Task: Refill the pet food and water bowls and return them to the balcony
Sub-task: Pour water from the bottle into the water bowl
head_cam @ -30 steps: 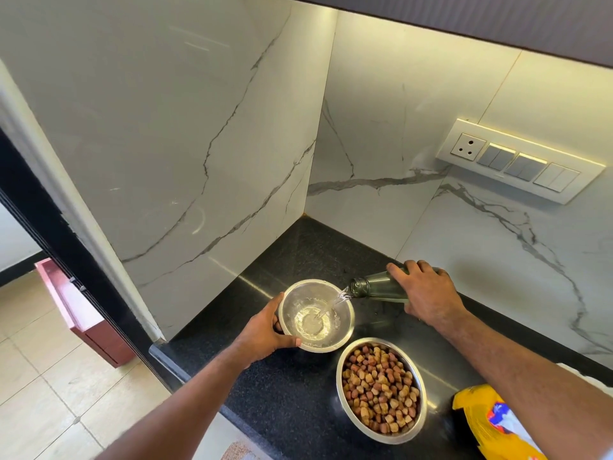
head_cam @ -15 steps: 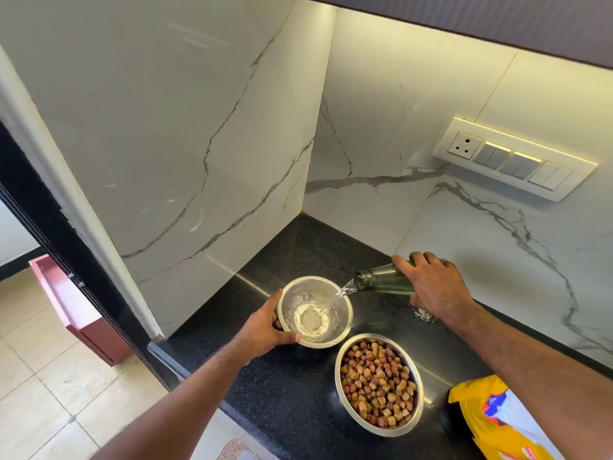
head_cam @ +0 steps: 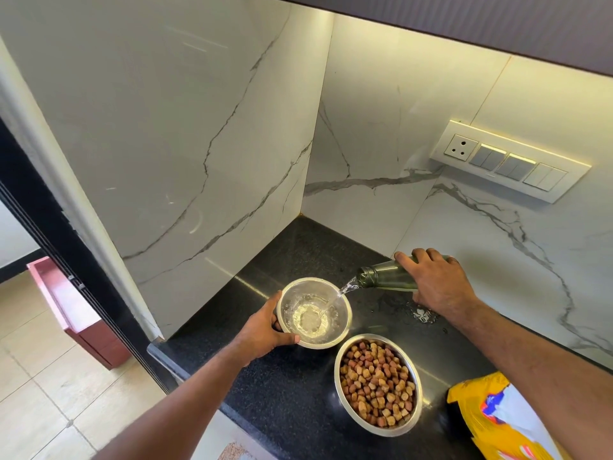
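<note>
A steel water bowl [head_cam: 341, 302] stands on the black counter [head_cam: 282, 393], partly filled with water. My left hand [head_cam: 265, 327] grips its near-left rim. My right hand [head_cam: 438, 283] holds a green bottle [head_cam: 384, 278] tipped almost level, its mouth just right of the bowl. A thin stream of water runs from the mouth into the bowl. A second steel bowl [head_cam: 378, 383], full of brown kibble, sits on the counter just in front and to the right of the water bowl.
A yellow pet food bag [head_cam: 491, 413] lies at the counter's right front. A small wet patch [head_cam: 423, 315] shows under my right hand. Marble walls close the corner; a switch panel [head_cam: 507, 159] is on the right wall. Tiled floor and a red cabinet [head_cam: 76, 313] lie left.
Water keeps pouring and the level in the bowl has risen a little. The bottle and my right hand have lifted slightly. My left hand stays on the bowl.
</note>
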Demonstrator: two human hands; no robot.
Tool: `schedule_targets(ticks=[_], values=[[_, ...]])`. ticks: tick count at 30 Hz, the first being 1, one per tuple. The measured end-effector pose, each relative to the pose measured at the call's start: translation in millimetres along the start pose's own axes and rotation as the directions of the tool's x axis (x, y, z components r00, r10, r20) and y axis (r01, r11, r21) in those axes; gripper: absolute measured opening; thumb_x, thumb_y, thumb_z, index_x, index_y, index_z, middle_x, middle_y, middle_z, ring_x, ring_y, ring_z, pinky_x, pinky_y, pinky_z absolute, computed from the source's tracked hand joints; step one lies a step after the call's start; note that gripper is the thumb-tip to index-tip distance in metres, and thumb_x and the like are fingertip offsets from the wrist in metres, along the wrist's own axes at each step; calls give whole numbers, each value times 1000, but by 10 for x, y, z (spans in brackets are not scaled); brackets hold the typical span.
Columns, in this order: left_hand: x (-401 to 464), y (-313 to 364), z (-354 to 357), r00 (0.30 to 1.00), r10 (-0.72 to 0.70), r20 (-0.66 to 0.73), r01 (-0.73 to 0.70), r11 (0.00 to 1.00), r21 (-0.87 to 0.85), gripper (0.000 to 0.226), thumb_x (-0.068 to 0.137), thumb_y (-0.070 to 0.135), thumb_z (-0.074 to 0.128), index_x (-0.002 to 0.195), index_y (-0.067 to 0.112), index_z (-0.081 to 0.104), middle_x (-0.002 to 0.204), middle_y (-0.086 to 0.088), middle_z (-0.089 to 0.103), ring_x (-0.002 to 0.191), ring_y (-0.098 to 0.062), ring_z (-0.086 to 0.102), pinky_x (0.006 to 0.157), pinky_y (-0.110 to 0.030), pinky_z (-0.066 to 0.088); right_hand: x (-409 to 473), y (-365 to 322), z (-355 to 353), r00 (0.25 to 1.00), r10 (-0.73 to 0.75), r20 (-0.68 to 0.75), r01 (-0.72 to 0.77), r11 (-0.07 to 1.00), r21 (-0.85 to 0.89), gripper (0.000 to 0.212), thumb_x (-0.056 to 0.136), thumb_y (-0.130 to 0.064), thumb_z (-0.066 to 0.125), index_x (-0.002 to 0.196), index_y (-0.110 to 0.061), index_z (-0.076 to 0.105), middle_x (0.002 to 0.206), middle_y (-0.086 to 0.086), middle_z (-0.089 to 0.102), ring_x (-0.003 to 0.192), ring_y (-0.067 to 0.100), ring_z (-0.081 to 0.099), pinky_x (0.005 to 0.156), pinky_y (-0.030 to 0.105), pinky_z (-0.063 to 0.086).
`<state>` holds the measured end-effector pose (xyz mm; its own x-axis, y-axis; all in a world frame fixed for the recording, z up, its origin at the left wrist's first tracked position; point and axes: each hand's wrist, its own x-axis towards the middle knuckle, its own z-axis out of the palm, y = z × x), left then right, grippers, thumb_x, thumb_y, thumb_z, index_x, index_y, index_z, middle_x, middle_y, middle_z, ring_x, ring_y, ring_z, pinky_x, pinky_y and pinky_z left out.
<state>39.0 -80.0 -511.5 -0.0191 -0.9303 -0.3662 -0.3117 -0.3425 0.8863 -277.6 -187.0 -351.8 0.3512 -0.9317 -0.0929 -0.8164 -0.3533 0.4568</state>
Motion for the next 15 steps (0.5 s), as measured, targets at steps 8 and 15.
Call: schedule_targets(ticks=[8, 15], values=[[-29, 17, 7, 1000, -8, 2, 8, 1000, -8, 118, 71, 26, 92, 160, 35, 15, 111, 28, 51, 99, 10, 50, 97, -24, 35, -6, 28, -32, 1000, 6, -11, -6, 1000, -19, 103, 73, -43, 86, 152, -37, 20, 144, 8, 51, 131, 30, 52, 101, 56, 53], [-33, 14, 9, 1000, -9, 8, 9, 1000, 1, 118, 72, 28, 92, 160, 36, 13, 109, 31, 48, 98, 10, 50, 98, -24, 37, -16, 32, -62, 1000, 5, -12, -6, 999, -50, 106, 72, -45, 87, 152, -36, 19, 145, 8, 51, 132, 30, 51, 101, 57, 52]])
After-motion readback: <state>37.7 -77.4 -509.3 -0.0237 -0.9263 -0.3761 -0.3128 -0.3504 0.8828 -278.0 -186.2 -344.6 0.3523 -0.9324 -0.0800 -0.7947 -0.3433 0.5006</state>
